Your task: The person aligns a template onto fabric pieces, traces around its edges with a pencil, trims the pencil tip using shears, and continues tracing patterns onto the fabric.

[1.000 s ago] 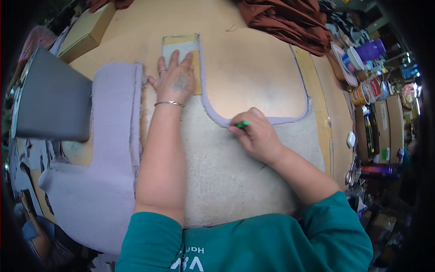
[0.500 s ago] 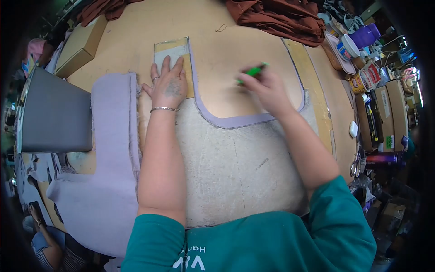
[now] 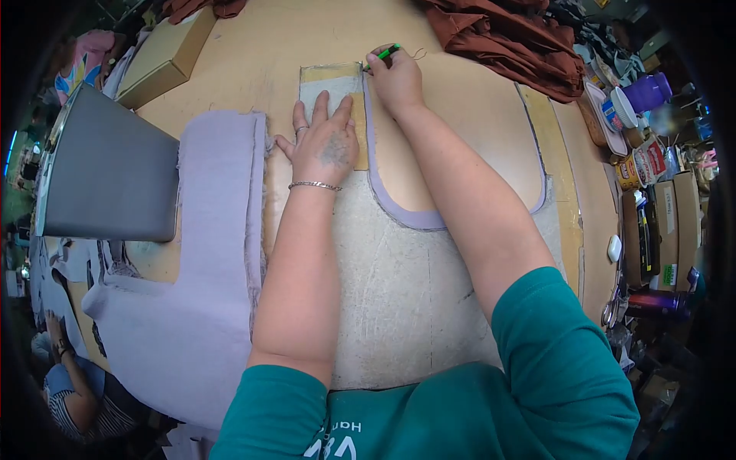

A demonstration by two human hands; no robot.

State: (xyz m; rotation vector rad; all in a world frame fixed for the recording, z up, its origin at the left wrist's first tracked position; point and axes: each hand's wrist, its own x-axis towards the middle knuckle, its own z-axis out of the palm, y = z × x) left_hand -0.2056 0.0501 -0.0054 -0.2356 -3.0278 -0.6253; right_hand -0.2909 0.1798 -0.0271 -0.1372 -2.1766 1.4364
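Note:
My left hand [image 3: 326, 142] lies flat with fingers spread on the upper left arm of a worn grey template [image 3: 383, 307] edged with yellow tape. Lilac fabric [image 3: 406, 218] shows as a narrow band along the template's curved inner edge. At the top inner corner of that arm, my right hand [image 3: 397, 80] pinches a green pen [image 3: 389, 52], its tip beside the corner. A stack of cut lilac fabric pieces [image 3: 218, 199] lies to the left of my left forearm.
A grey bin [image 3: 111, 169] and a cardboard box [image 3: 169, 57] stand at the left. Brown cloth [image 3: 506, 46] is heaped at the top. Cups, scissors [image 3: 611, 310] and an open box [image 3: 675, 230] line the right. A person [image 3: 73, 383] is at lower left.
My right hand, with the pen, has gone from the bottom of the curve up and left to the arm's top corner. My left hand still presses on the template. The camera view has shifted slightly.

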